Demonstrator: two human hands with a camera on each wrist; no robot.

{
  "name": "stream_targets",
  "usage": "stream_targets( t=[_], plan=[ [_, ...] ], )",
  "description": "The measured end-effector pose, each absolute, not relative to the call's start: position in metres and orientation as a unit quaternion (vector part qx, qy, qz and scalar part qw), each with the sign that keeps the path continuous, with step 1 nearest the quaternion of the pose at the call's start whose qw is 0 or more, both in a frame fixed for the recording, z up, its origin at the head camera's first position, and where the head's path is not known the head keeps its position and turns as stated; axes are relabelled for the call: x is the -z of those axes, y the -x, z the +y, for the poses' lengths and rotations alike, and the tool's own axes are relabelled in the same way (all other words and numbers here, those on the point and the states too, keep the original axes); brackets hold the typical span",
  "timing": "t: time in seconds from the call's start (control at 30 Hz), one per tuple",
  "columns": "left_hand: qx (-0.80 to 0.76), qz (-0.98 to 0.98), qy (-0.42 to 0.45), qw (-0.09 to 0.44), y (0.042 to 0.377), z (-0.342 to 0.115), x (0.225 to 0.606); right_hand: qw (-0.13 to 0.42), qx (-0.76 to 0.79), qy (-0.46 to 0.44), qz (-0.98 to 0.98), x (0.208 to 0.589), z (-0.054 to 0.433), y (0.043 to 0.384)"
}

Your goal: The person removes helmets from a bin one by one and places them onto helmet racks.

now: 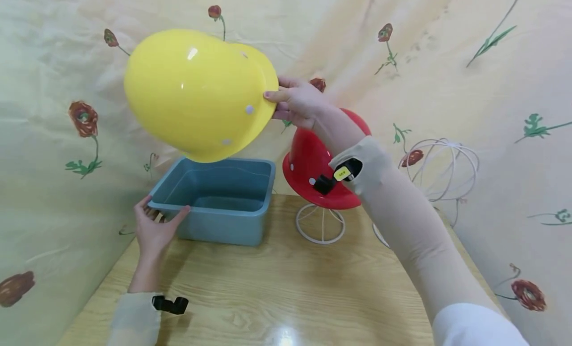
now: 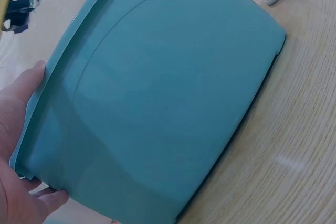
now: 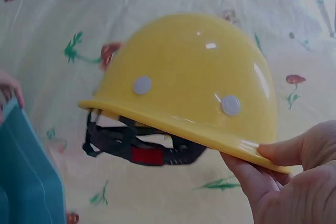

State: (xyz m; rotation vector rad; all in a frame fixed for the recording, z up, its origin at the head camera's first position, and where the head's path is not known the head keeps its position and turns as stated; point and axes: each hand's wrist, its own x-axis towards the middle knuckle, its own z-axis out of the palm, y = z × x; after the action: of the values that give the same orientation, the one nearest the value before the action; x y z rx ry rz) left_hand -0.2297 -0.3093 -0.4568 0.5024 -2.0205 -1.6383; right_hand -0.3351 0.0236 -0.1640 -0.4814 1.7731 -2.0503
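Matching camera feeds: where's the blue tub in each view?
Head: blue tub, left of centre, below the yellow helmet.
Left wrist: blue tub fills the middle.
Right wrist: blue tub, lower left, cut off.
Shared landmark: left hand, touching it in all three.

Before you, a wood-grain table (image 1: 277, 291) carries a blue bin (image 1: 223, 230) toward your left — just beside it rises a white wire stand (image 1: 323, 227) and, farther right, a second wire stand (image 1: 452, 144), partly hidden from you.

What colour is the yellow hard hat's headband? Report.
Black headband, red patch; clearest in right wrist view.
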Motion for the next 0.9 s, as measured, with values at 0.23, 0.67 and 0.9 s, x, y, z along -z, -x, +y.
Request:
stream_targets(
  t=[0.23, 0.67, 0.9],
  plan=[
    [0.599, -0.74, -0.19, 0.238, 0.227, -0.31, 0.459, 0.169, 0.81, 0.159, 0.538, 0.185, 0.025, 0.32],
    [0.6, -0.739, -0.188, 0.243, 0.229, -0.309, 0.457, 0.223, 0.923, 0.219, 0.226, 0.215, 0.017, 0.284],
    [0.594, -0.742, -0.181, 0.252, 0.228, -0.306, 0.458, 0.234, 0.909, 0.284, 0.196, 0.233, -0.003, 0.267]
  ],
)
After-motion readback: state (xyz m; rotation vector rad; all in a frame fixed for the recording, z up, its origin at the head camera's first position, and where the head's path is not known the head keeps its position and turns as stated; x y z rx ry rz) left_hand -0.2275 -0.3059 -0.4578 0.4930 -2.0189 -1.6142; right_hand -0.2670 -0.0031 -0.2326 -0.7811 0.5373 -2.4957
